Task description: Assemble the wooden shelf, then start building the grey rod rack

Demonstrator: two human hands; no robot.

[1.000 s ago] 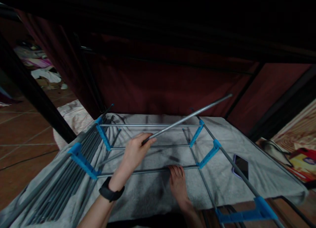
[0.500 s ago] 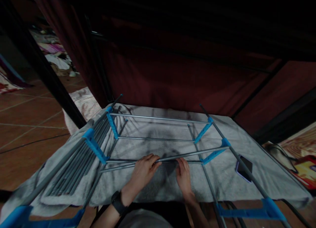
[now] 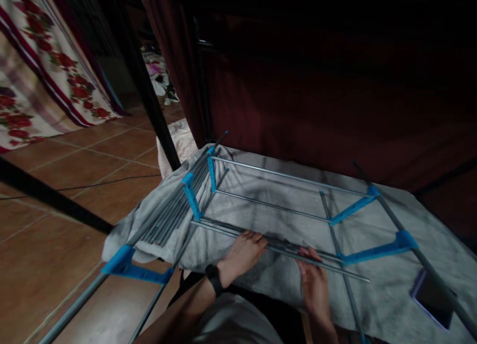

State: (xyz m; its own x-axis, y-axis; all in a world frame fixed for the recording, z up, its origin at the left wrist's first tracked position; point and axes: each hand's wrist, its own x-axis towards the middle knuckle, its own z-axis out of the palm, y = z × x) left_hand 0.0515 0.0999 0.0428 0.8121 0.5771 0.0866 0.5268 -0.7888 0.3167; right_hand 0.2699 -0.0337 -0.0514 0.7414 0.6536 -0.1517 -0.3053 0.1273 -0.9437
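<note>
A loose grey metal tube (image 3: 346, 272) slants across the front of a rack frame of grey tubes and blue plastic brackets. My left hand (image 3: 244, 254) is closed over its middle, with a dark watch on the wrist. Farther right, my right hand (image 3: 313, 282) has its fingers curled round the same tube. The tube's right end is free in the air, below the right front blue bracket (image 3: 380, 252). Its left end lies close to the left blue bracket (image 3: 192, 197). Just behind it runs a fixed lower crossbar (image 3: 330, 255), partly hidden by my hands.
Several loose tubes (image 3: 175, 205) lie bundled at the left on a grey blanket (image 3: 276, 190). A phone (image 3: 432, 299) rests at the right, beside a side tube. Dark red curtain (image 3: 298, 105) hangs behind; a black post (image 3: 149, 81) stands at the left.
The loose tube's right end has come away from the upper right bracket and dropped lower. Both hands still hold the tube. My view has turned to the left.
</note>
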